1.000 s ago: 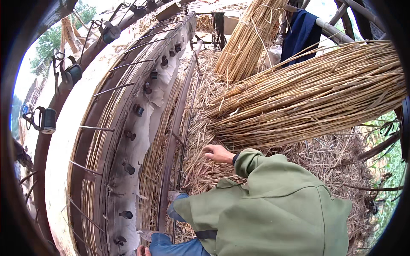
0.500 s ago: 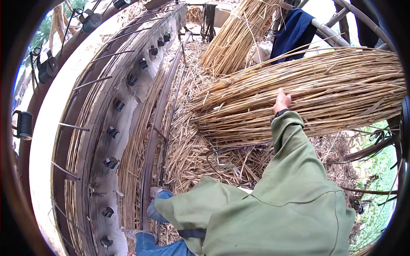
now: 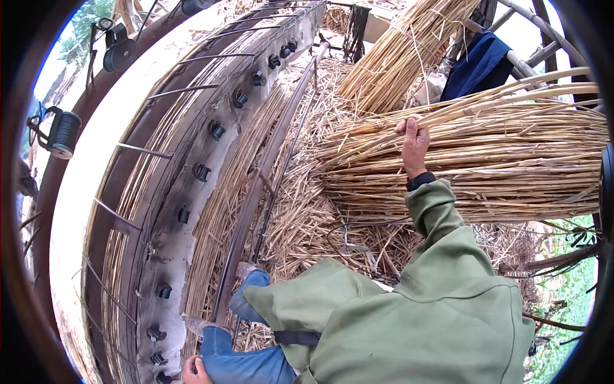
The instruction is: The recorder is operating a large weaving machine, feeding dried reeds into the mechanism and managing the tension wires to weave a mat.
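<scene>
A large bundle of dry reed stalks (image 3: 511,163) lies on the right side. My right hand (image 3: 416,146) is closed around a few reed stalks (image 3: 480,115) at the bundle's upper side, lifted slightly off the rest. At the lower left edge, beside my jeans-clad knee, my left hand (image 3: 194,370) is partly cut off by the picture's rim; its fingers look curled together, and what they hold, if anything, is hidden. To its left runs a long beam frame (image 3: 176,134) with metal pegs and a row of dark spools (image 3: 202,172).
Another upright reed bundle (image 3: 400,54) leans at the back, next to a dark blue cloth (image 3: 478,66). A metal rail (image 3: 272,166) runs alongside the frame. Loose straw (image 3: 307,217) covers the ground. Larger dark spools (image 3: 64,133) hang at the far left.
My right hand has gone from lying on the bundle with fingers extended to gripping some stalks and raising them. My left hand shows more at the lower edge. The view has shifted leftward.
</scene>
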Demonstrator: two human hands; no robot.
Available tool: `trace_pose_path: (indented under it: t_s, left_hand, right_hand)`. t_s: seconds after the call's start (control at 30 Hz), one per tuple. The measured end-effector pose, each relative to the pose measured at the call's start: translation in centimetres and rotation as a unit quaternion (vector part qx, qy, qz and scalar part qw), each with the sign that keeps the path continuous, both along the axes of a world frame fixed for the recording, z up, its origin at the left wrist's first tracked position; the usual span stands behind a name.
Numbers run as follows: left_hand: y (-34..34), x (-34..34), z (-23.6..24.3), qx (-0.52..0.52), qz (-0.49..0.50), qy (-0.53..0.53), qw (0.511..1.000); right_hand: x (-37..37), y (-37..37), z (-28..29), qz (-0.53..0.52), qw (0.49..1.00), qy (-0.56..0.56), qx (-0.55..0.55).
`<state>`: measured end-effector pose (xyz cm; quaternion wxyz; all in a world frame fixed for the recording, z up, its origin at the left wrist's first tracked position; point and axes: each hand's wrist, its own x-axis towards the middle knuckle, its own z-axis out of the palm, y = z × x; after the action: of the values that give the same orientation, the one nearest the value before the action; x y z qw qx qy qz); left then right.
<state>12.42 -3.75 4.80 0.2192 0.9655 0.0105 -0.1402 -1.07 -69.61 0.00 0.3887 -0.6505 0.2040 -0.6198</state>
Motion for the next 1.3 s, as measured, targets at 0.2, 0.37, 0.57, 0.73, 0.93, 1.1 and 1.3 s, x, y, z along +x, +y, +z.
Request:
trace_pose_path:
  t_s: [0.2,0.37,0.57,0.73,0.93,1.1,1.3]
  left_hand:
    - [4.1,1.4,-6.0,-0.161,-0.054,-0.109,0.979]
    - [4.5,1.1,-6.2,-0.107,-0.048,-0.166,0.979]
    - [-7.6,1.2,2.5,-0.293,-0.097,-0.096,0.946]
    - [-18.9,1.3,4.8,-0.550,-0.190,-0.025,0.813]
    - [-21.0,0.2,1.5,-0.627,-0.082,0.011,0.775]
    - [-18.1,0.1,-1.0,-0.614,-0.028,0.006,0.788]
    - [-17.4,-0.2,-1.2,-0.576,-0.063,0.017,0.815]
  right_hand:
    - [8.2,4.6,-0.1,0.173,0.979,0.103,-0.029]
    - [13.6,13.7,-0.1,0.223,0.937,0.217,-0.157]
    - [14.2,20.4,-2.4,0.233,0.922,0.236,-0.198]
    - [12.7,24.4,-5.5,0.274,0.873,0.297,-0.272]
    - [9.3,26.5,-6.7,0.194,0.878,0.392,-0.195]
    - [3.1,21.6,-14.7,0.200,0.809,0.539,0.121]
    - [-1.5,7.6,-17.1,-0.117,0.888,0.326,0.302]
